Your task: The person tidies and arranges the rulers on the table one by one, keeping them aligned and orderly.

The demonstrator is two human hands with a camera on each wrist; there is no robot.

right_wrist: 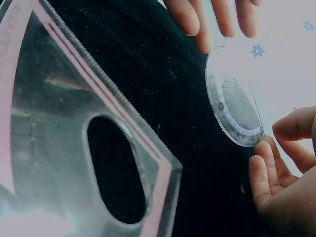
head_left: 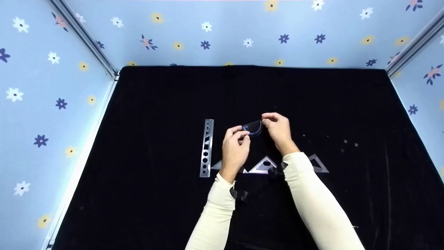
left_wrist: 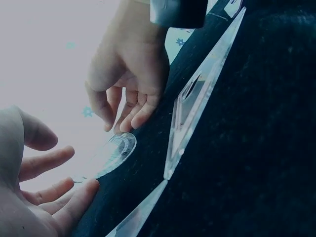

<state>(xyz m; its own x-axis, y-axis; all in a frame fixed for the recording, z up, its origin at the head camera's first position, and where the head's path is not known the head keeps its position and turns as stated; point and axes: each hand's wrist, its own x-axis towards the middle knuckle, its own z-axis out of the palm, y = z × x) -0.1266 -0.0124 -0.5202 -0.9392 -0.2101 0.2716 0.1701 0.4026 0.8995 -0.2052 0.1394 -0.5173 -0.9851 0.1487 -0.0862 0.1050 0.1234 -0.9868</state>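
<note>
A clear, half-round protractor with blue markings is between the two hands, low over or on the black cloth; I cannot tell which. At its left end, fingertips of the left hand touch the protractor, seen as a clear curved piece in the left wrist view. Its thumb stands apart. The right hand touches the opposite end with its fingertips, and its thumb stays clear of the protractor in the right wrist view. Nearer the body lies a clear set square with an oval hole.
A clear stencil ruler with cut-out shapes lies left of the hands. Another set square is partly covered by the left wrist. A third triangle lies beyond the right sleeve. Black cloth covers the table; flowered walls surround it.
</note>
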